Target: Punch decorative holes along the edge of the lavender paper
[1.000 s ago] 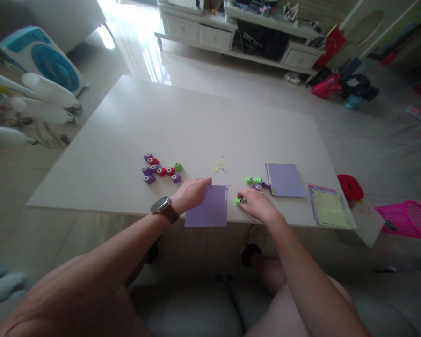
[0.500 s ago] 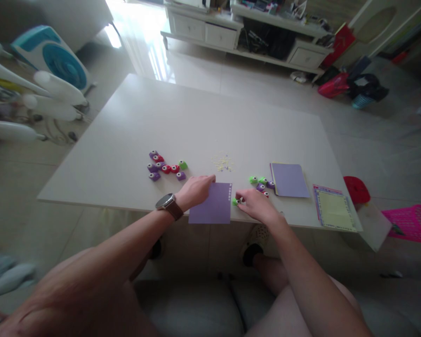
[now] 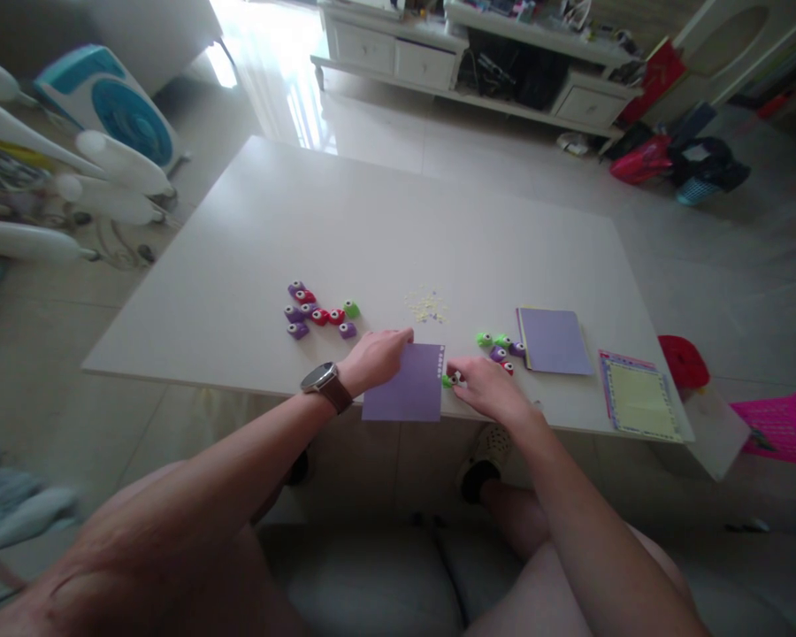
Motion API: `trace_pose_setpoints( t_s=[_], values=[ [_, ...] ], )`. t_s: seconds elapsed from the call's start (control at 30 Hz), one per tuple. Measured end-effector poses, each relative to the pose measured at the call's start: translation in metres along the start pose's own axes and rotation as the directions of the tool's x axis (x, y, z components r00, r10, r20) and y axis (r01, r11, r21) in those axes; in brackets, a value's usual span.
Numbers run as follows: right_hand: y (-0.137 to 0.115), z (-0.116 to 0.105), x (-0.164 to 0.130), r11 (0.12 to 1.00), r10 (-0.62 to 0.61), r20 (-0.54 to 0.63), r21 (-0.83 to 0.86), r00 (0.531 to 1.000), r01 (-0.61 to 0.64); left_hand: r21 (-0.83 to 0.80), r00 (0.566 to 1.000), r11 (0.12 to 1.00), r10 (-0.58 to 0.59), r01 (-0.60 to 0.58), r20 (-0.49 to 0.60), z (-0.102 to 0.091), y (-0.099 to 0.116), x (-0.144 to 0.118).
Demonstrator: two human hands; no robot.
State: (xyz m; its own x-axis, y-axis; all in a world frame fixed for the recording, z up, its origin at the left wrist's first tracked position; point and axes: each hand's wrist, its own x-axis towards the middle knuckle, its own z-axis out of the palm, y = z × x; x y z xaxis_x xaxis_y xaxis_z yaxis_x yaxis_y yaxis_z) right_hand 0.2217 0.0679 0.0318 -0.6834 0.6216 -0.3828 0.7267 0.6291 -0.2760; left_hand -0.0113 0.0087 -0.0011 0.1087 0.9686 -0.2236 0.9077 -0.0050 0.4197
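A purple sheet of paper (image 3: 406, 389) lies at the table's near edge and juts past it, with a row of small punched shapes down its right edge. My left hand (image 3: 379, 356), wearing a watch on the wrist, is closed on the sheet's upper left side. Against the sheet's right edge is a green craft punch (image 3: 447, 381), gripped by my right hand (image 3: 484, 386), whose fingers partly cover it. Several more green, purple and red craft punches (image 3: 498, 353) sit just beyond the right hand. Another group of punches (image 3: 319, 316) stands left of the sheet.
Tiny paper cut-outs (image 3: 428, 306) are scattered beyond the sheet on the white table (image 3: 398, 230). To the right lie a stack of purple paper (image 3: 555, 341) and pale yellow sheets with decorated borders (image 3: 640, 398). A pink basket (image 3: 779, 425) stands off the table's right side.
The whole view has shifted slightly, so everything appears a little further right. Both hands keep the same hold on the paper and the green punch.
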Motion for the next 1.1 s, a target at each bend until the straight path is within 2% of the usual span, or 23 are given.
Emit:
trace_pose_setpoints(
  t_s=[1.1],
  values=[
    [-0.0067, -0.0035, -0.0004, 0.992, 0.006, 0.005, -0.125, 1.000, -0.005, -0.032, 1.000, 0.999, -0.020, 0.020, 0.012, 0.0006, -0.0001, 0.0005]
  ],
)
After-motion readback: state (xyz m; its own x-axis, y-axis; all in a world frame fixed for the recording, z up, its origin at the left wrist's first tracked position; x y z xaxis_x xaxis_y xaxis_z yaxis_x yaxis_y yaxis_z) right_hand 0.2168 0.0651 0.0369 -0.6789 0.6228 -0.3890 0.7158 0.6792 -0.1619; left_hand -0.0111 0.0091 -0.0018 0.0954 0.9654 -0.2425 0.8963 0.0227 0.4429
